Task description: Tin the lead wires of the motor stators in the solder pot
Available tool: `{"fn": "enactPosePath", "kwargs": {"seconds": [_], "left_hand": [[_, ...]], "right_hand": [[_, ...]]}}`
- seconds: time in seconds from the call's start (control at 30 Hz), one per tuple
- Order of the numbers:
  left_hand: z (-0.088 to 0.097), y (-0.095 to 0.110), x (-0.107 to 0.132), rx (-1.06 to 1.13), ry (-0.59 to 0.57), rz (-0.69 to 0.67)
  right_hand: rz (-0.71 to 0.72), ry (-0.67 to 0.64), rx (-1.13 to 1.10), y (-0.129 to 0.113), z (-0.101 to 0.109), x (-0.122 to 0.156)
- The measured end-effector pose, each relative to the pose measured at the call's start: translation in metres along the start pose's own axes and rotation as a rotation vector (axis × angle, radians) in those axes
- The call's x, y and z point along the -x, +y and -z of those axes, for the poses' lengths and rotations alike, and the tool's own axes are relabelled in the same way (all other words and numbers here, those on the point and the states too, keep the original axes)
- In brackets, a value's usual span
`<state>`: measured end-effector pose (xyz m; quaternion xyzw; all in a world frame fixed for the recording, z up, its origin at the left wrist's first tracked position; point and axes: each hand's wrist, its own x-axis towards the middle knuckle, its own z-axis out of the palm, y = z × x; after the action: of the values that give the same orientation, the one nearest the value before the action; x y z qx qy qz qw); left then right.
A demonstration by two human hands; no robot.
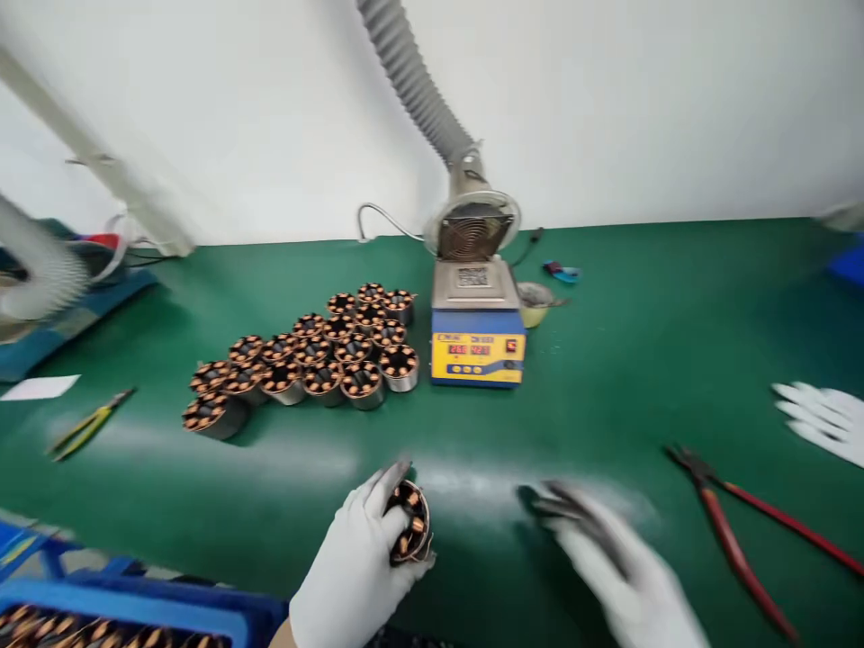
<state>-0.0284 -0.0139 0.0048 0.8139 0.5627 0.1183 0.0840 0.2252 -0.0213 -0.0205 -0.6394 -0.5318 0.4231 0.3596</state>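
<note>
One round copper-wound metal stator (409, 533) clasped in white-gloved left hand (355, 567), coils tipped up, likely for inspection; white-gloved right hand (611, 558) blurred, openness unclear.

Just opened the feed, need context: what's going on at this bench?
A person in white gloves works at a green bench mat. The left hand grips a round copper-wound metal stator near the mat's front edge. The right hand is beside it, blurred, so whether it holds anything is unclear. Behind, a cluster of similar stators sits left of a yellow-and-blue benchtop unit with red digits, under a grey ribbed hose. Red-handled pliers lie to the right.
</note>
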Motion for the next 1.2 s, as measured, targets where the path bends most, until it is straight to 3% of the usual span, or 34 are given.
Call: {"fn": "enactPosePath", "kwargs": {"seconds": [0.1, 0.23, 0.33, 0.4, 0.53, 0.67, 0.73, 0.83, 0.87, 0.93, 1.0, 1.03, 1.1, 1.2], "left_hand": [[-0.009, 0.013, -0.015, 0.090, 0.081, -0.185], [-0.018, 0.019, -0.023, 0.239, 0.231, -0.279], [-0.023, 0.019, -0.023, 0.328, 0.281, -0.273], [-0.024, 0.018, -0.023, 0.351, 0.293, -0.272], [-0.024, 0.018, -0.025, 0.374, 0.326, -0.310], [-0.026, 0.018, -0.026, 0.358, 0.342, -0.355], [-0.027, 0.018, -0.026, 0.309, 0.338, -0.352], [-0.030, 0.020, -0.024, 0.246, 0.333, -0.326], [-0.031, 0.021, -0.024, 0.234, 0.335, -0.317], [-0.032, 0.022, -0.022, 0.222, 0.335, -0.303], [-0.031, 0.022, -0.020, 0.212, 0.338, -0.301], [-0.031, 0.022, -0.019, 0.210, 0.335, -0.298], [-0.030, 0.021, -0.020, 0.204, 0.312, -0.302], [-0.029, 0.019, -0.022, 0.191, 0.266, -0.343]], "right_hand": [[-0.035, -0.362, -0.193, -0.012, -0.028, -0.007], [0.066, -0.533, -0.029, -0.031, -0.045, -0.027], [-0.034, -0.710, -0.080, -0.042, -0.040, -0.039], [-0.059, -0.774, -0.125, -0.046, -0.035, -0.045], [0.047, -0.807, -0.044, -0.050, -0.033, -0.053], [-0.277, -0.889, -0.098, -0.056, -0.040, -0.055], [-0.407, -0.848, -0.046, -0.065, -0.039, -0.057], [-0.362, -0.628, 0.064, -0.083, -0.015, -0.063], [-0.295, -0.491, 0.074, -0.087, -0.001, -0.065], [-0.122, -0.091, 0.118, -0.086, 0.033, -0.068], [-0.049, 0.228, 0.385, -0.072, 0.064, -0.068], [-0.094, 0.294, 0.595, -0.061, 0.077, -0.067], [-0.260, 0.308, 0.975, -0.032, 0.092, -0.062], [-0.440, 0.322, 1.240, 0.006, 0.094, -0.052]]}}
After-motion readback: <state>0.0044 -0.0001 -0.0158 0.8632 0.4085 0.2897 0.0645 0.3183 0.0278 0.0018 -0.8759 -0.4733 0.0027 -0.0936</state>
